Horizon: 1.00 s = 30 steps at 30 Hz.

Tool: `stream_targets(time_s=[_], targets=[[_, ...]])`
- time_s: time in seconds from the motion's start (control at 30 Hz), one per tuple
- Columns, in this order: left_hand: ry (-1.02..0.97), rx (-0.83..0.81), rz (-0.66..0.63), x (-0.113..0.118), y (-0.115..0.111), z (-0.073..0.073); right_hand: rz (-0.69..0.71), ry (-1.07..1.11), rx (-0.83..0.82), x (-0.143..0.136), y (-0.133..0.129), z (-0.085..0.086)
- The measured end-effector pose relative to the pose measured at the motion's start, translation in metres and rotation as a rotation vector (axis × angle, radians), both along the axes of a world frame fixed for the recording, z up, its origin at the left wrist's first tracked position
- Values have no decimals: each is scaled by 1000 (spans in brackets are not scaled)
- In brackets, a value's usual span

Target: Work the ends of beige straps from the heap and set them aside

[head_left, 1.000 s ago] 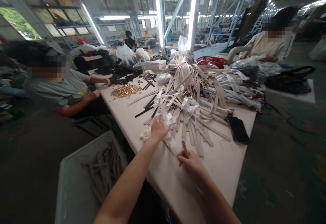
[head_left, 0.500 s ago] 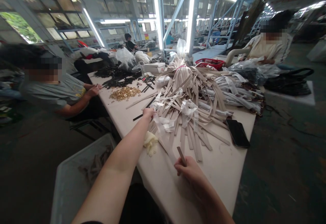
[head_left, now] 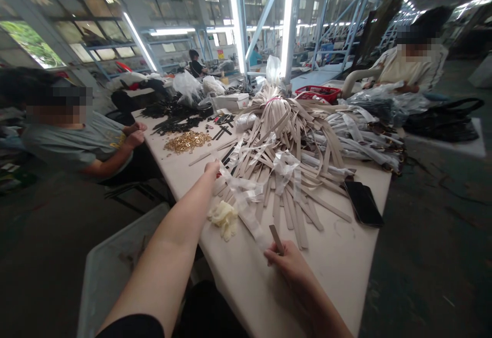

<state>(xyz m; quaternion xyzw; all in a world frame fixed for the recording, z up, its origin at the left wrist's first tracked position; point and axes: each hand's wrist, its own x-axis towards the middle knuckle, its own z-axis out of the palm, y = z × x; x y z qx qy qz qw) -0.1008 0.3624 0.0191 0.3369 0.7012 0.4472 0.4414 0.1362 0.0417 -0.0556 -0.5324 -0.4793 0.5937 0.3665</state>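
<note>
My right hand (head_left: 286,257) is closed round a short taupe strap (head_left: 275,238), whose end sticks up past the fingers. Reaching across the table's left side, my left hand (head_left: 212,169) pinches the end of a translucent plastic strip (head_left: 248,217). This strip slants over the table towards my right hand; whether it touches those fingers I cannot tell. Beyond both hands lies a large bundle of beige straps (head_left: 277,117), fanned out and tied at the top with a pink band. Crumpled clear film (head_left: 286,166) rests on the straps. A pale yellow crumpled piece (head_left: 225,219) is below my left hand.
Gold buckles (head_left: 186,142) and black straps (head_left: 175,117) lie at the table's left. Phone-like black slabs (head_left: 363,202) are near the right edge. A translucent bin (head_left: 90,266) stands at lower left. One person (head_left: 96,138) sits left, another (head_left: 411,68) right.
My left hand has moved left and slightly nearer, drawing the plastic strip's end with it. My right hand has barely moved. The person at left has drawn their hands back a little.
</note>
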Motion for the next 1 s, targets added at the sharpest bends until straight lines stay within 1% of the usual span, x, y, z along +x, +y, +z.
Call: stream_targets(time_s=[0.1,0.17,0.23,0.27,0.3,0.33,0.37,0.4,0.43,0.5,0.53,0.57,0.6,0.63,0.7,0.77,0.87,0.93,1.0], targets=[[101,-14,-4,4,-3,13,-6,14,8,-2,0,1],[149,38,8,8,-12,22,-14,25,-1,-5,-1,2],[189,114,31,12,-36,25,-47,28,-25,-6,-2,3],[197,159,31,14,-56,23,-68,23,-31,-7,-3,3],[197,195,23,16,-80,17,-87,16,-29,-7,-4,3],[174,257,-24,19,-108,8,-105,8,-23,-7,-4,3],[118,293,-81,23,-139,-4,-117,3,-13,-8,-4,2],[49,286,-139,27,-172,-18,-125,0,1,-8,-4,2],[-6,253,-227,31,-204,-33,-128,1,18,-8,-4,1],[-125,107,-429,41,-262,-61,-112,20,63,-11,-2,1],[-203,36,-480,46,-284,-71,-96,36,89,-14,-1,2],[-278,-11,-501,51,-301,-79,-80,55,115,-17,1,4],[-347,-39,-498,55,-313,-84,-65,71,134,-21,3,5],[-407,-46,-474,58,-319,-87,-52,80,145,-25,4,7],[-491,-33,-408,60,-322,-86,-49,66,146,-35,7,11],[-541,-27,-363,57,-317,-81,-44,38,138,-43,9,14],[-570,-10,-348,52,-304,-75,-34,-5,169,-47,8,17],[-589,33,-331,51,-295,-74,-91,-74,221,-44,4,17],[-626,87,-298,53,-287,-75,-157,-112,224,-39,-3,15]])
